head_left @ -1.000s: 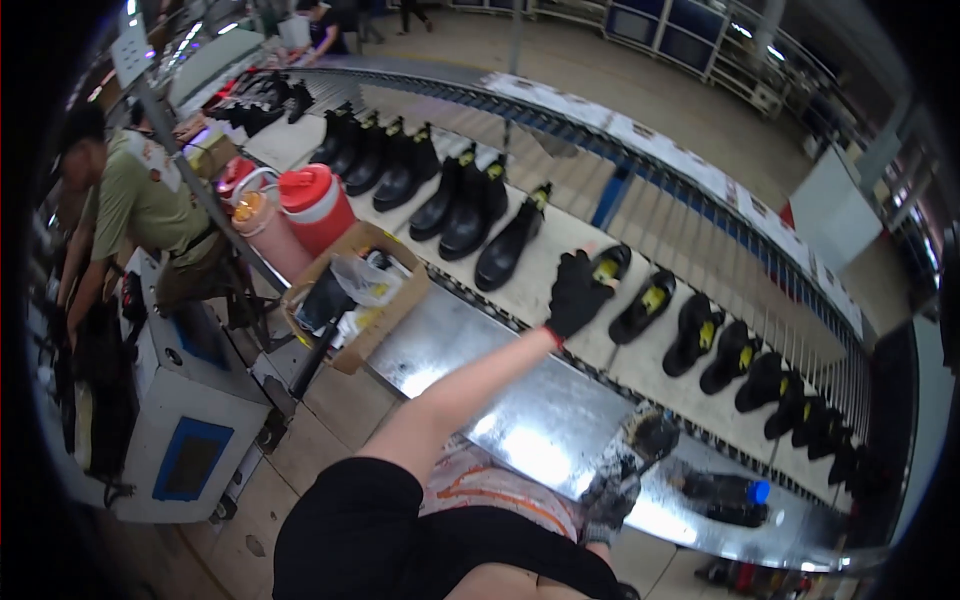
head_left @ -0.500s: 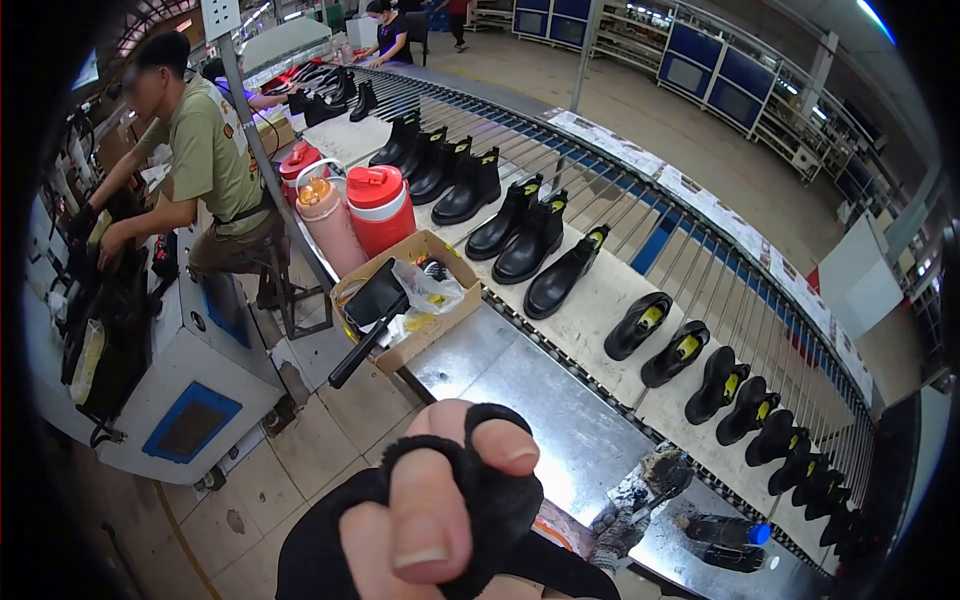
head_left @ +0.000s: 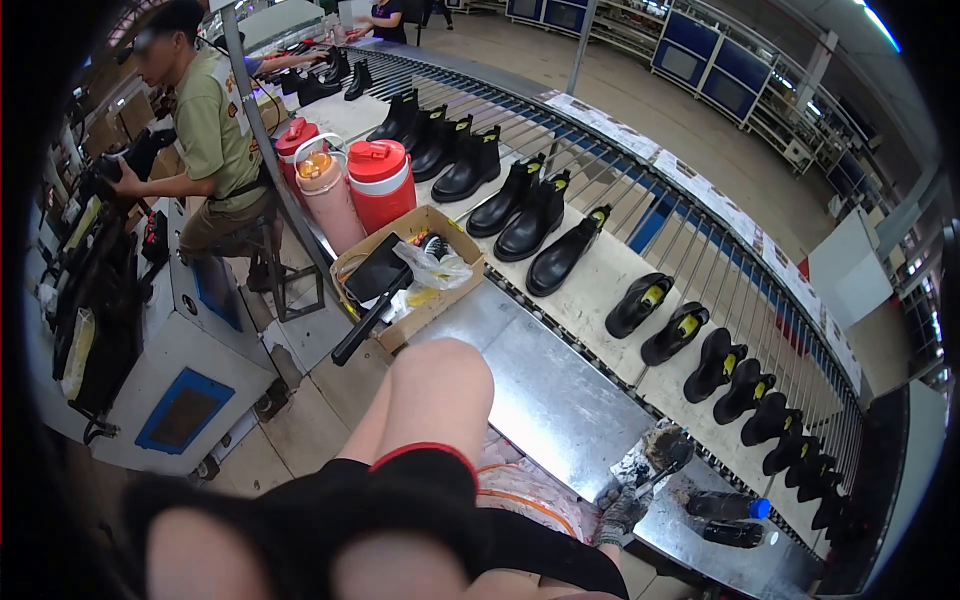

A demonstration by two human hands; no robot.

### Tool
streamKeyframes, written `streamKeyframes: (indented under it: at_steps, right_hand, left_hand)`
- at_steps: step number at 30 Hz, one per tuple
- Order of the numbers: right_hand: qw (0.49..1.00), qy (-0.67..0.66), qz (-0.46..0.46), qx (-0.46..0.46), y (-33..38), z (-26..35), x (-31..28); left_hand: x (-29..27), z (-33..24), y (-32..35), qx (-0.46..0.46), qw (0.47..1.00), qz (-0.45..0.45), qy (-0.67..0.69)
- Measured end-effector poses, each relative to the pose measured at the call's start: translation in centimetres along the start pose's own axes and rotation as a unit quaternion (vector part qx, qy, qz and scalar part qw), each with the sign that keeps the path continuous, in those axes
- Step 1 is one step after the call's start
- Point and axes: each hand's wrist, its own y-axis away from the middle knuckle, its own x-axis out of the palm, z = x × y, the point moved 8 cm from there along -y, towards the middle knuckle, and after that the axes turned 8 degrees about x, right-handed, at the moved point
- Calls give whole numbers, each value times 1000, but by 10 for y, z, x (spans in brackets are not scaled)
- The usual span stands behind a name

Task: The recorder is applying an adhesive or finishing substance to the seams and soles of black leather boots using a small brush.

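My left hand (head_left: 300, 560) is a large blur at the lower edge, very near the camera, in a black glove with bare fingertips. Its grip cannot be made out. At the metal bench's near edge, my right hand (head_left: 622, 514) wears a grey knit glove. Its fingers are closed round a thin-handled tool (head_left: 650, 485), which slants up to a dark, crusted round thing (head_left: 668, 450) on a stained patch. Beside that hand, a clear bottle with a blue cap (head_left: 730, 505) and another dark bottle (head_left: 733, 533) lie on their sides.
Black ankle boots (head_left: 560, 260) line the pale conveyor belt (head_left: 590, 275) beyond the metal bench (head_left: 540, 350). At the bench's left end is a cardboard box (head_left: 430, 310) with a black-handled tool; red and pink jugs (head_left: 380, 190) stand behind. A co-worker (head_left: 210, 130) works beside a white machine (head_left: 180, 350).
My left hand has dropped toward the lower left and blurred, uncovering my knee and the bench. My right hand stays near the stained patch. The co-worker has raised a dark boot-like piece.
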Motion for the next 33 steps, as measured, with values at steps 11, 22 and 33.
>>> streamKeyframes:
  at_steps: [11, 22, 33]
  right_hand:
    - [983, 141, -110, -47, -30, -24, -34]
    - [991, 106, -79, 16, -18, -5, -2]
    - [978, 166, -126, -15, -46, -51, -52]
  left_hand:
    - [-74, -259, 4, 80, 986, 5, 145]
    - [-131, -253, 7, 217, 927, -12, 304]
    - [-57, 25, 26, 255, 932, 237, -99]
